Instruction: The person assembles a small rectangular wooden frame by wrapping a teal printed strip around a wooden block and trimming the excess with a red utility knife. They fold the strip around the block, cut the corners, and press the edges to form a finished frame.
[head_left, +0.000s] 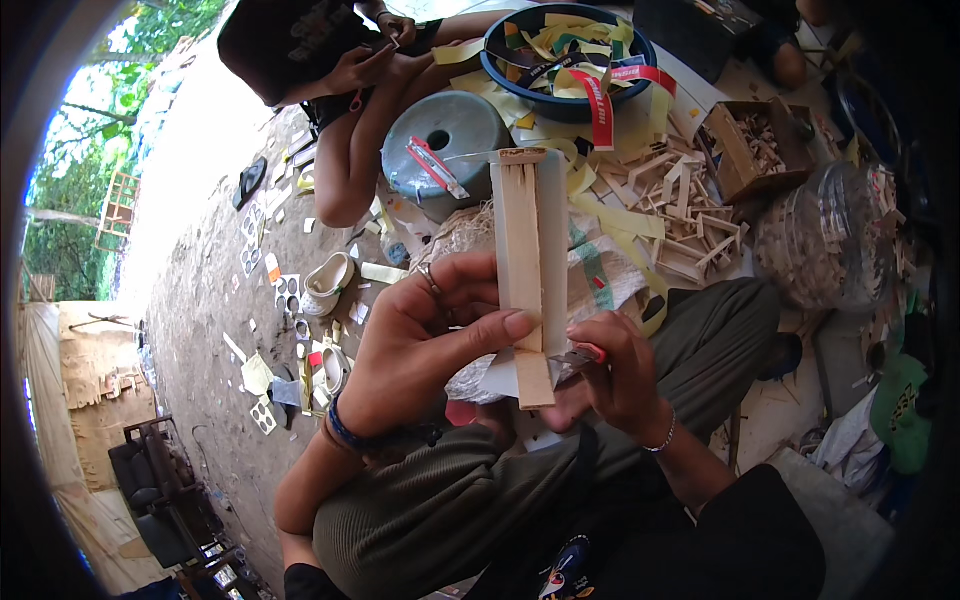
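Note:
My left hand (420,320) grips a long, narrow piece made of a pale wooden strip (524,240) lying against a white backing sheet (553,240), its thumb pressed on the wood. A brown end piece (523,156) caps the top. At the bottom a short tan tab (535,378) sticks out, with a white flap beside it. My right hand (625,375) is closed around a small red-handled blade (590,352), its metal at the lower right edge of the sheet. The fingers hide most of that tool.
Ahead stand a grey round stool (440,140) carrying a red cutter knife (437,168), and a blue basin (640,95) of paper strips. Wooden pieces (690,215) lie piled by a cardboard box (755,185) and clear plastic jar (820,240). Another person (350,75) sits at far left; clogs (328,284) lie nearby.

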